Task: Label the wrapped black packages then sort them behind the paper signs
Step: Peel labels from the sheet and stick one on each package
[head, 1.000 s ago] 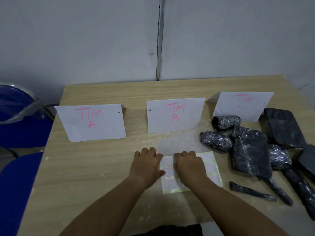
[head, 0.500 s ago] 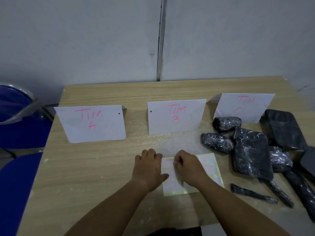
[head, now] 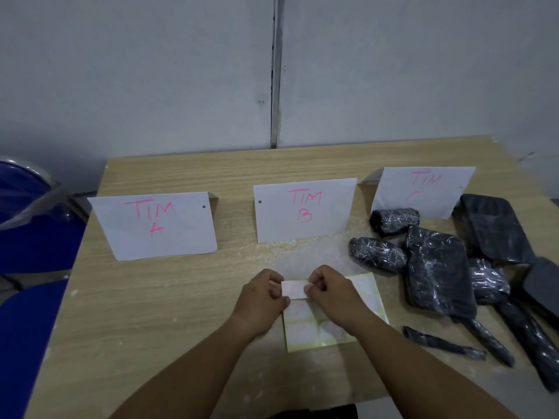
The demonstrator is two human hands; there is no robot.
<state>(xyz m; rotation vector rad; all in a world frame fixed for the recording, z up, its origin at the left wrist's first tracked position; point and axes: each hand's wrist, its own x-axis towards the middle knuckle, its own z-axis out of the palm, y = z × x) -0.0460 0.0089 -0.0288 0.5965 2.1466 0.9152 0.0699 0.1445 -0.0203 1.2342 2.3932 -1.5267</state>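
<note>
While the left hand (head: 261,297) and right hand (head: 332,293) are pinching one label (head: 293,289) over the sticker sheet (head: 305,334), the black packages (head: 435,267) are lying heaped at the worktop's (head: 151,297) right edge, seemingly none labelled or sorted behind the paper signs (head: 304,210).

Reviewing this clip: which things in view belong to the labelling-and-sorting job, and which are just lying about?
Job: white label, pinched by left hand and right hand; label sheet; wrapped black packages; TIM A sign; TIM B sign; TIM C sign.
Lying about: blue chair beside the table.
</note>
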